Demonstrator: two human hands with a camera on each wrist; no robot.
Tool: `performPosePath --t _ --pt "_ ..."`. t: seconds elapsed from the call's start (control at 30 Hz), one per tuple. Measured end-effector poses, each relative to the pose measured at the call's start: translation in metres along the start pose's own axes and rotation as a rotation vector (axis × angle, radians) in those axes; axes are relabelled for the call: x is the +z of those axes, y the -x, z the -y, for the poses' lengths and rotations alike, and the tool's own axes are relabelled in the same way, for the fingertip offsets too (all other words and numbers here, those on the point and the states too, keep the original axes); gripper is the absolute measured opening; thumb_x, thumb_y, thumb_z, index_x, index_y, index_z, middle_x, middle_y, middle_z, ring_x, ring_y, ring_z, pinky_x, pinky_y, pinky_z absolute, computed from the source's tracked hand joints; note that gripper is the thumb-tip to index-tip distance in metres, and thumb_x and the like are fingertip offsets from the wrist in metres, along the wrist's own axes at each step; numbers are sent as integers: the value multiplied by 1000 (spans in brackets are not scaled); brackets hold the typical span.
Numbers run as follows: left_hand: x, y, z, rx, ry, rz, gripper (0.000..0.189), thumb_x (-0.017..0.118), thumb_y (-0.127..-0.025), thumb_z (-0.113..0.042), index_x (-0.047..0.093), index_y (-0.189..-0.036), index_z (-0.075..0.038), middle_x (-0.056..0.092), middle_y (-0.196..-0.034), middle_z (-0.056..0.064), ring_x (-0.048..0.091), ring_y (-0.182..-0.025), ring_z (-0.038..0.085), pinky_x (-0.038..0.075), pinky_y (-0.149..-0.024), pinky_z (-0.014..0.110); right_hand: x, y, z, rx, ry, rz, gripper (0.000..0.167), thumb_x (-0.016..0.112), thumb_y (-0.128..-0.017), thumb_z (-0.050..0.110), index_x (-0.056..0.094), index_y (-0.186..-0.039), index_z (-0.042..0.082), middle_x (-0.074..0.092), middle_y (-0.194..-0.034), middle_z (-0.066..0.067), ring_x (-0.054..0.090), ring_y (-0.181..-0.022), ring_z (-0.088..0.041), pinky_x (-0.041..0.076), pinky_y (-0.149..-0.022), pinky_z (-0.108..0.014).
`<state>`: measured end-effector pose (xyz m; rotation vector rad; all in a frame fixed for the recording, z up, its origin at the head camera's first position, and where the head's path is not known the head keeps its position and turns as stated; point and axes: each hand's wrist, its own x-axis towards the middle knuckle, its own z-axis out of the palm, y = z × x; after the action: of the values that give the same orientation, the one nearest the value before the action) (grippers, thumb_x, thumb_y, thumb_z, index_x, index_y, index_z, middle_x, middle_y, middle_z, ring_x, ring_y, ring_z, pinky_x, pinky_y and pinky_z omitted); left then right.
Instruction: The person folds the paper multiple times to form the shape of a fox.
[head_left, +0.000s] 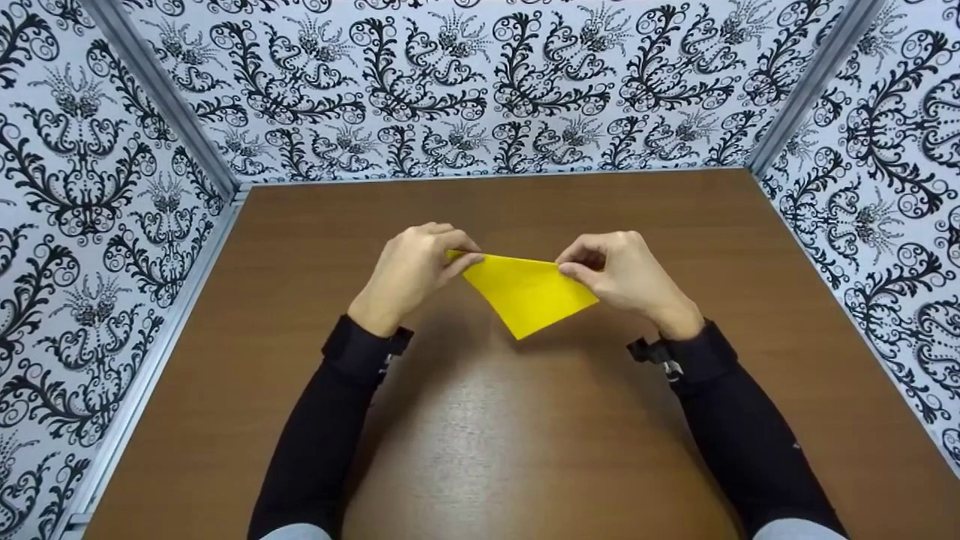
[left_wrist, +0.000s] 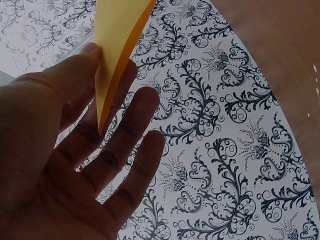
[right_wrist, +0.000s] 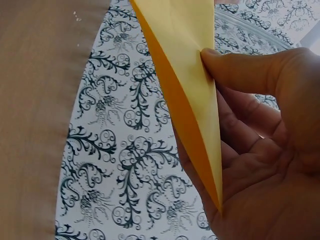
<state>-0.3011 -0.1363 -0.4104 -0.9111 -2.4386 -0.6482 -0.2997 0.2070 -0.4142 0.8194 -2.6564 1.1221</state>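
Observation:
A yellow sheet of paper point(head_left: 525, 296), folded into a triangle, is held up over the brown table with its fold on top and one corner pointing down. My left hand point(head_left: 412, 270) pinches the left end of the fold between thumb and fingers. At the right, my right hand point(head_left: 626, 270) pinches the same folded edge near its other end. In the left wrist view the paper point(left_wrist: 117, 50) narrows to a point beside the spread fingers. The right wrist view shows the two layers of the paper point(right_wrist: 187, 80) parting slightly, with the thumb pressed on the near layer.
The brown wooden table point(head_left: 480, 427) reaches back to a wall panel point(head_left: 450, 90) with black scroll patterns. Similar patterned panels stand at the left point(head_left: 82, 187) and right point(head_left: 885, 187), joined by metal corner posts. Black sleeves and wrist straps cover both forearms.

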Motion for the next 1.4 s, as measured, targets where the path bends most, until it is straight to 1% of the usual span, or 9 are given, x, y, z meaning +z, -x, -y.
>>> performPosePath --t 0.1,0.23,0.3,0.53,0.73,0.97,1.1,1.27,1.4 --pt "4 -1 4 -41 38 56 20 85 -107 -33 92 -111 -15 89 -104 3 84 -94 21 71 -93 37 3 -2 -4 18 -8 33 5 88 -106 14 91 -110 12 89 -100 -5 73 -81 -19 56 -75 -15" --pt "10 -2 10 -119 68 124 20 85 -107 -34 92 -110 -15 90 -105 3 84 -92 20 71 -90 38 7 -5 -13 53 -8 82 8 88 -107 16 91 -113 13 89 -101 -5 74 -86 -20 57 -79 -16" --pt "12 -1 14 -161 86 154 20 86 -106 -34 92 -110 -15 90 -105 4 83 -90 21 70 -85 39 8 -6 -18 77 -3 103 9 88 -107 17 91 -114 13 89 -103 -5 75 -88 -20 57 -80 -17" --pt "22 0 26 -297 163 220 19 87 -106 -32 93 -109 -14 90 -100 3 79 -86 22 65 -83 39 10 -10 -40 171 33 169 11 88 -107 18 91 -116 13 88 -102 -8 73 -89 -22 52 -77 -22" --pt "34 3 38 -381 157 285 17 86 -109 -30 92 -111 -14 89 -101 4 76 -86 22 62 -82 38 12 -12 -56 231 85 204 13 87 -107 17 91 -117 11 88 -103 -9 73 -91 -24 54 -80 -29" --pt "47 8 48 -400 126 365 13 86 -109 -23 91 -112 -12 89 -108 6 77 -92 25 65 -89 41 22 -12 -71 220 175 191 15 86 -107 14 90 -120 7 89 -108 -12 77 -94 -29 60 -87 -40" --pt "51 13 49 -395 112 398 10 88 -107 -21 92 -110 -12 88 -107 6 75 -90 25 62 -86 41 31 -9 -77 218 225 182 15 85 -107 13 90 -120 6 88 -111 -14 77 -96 -32 61 -88 -45" --pt "51 17 49 -404 51 443 12 89 -107 -24 93 -110 -14 89 -106 5 73 -88 24 59 -83 40 39 -5 -81 226 266 187 17 84 -108 17 89 -122 9 87 -121 -16 79 -107 -37 64 -95 -53" --pt "47 18 49 -429 20 464 14 88 -107 -27 93 -113 -14 89 -108 6 76 -91 26 62 -87 43 41 -4 -82 224 280 182 20 84 -108 18 88 -125 8 86 -123 -17 78 -107 -37 65 -95 -55"
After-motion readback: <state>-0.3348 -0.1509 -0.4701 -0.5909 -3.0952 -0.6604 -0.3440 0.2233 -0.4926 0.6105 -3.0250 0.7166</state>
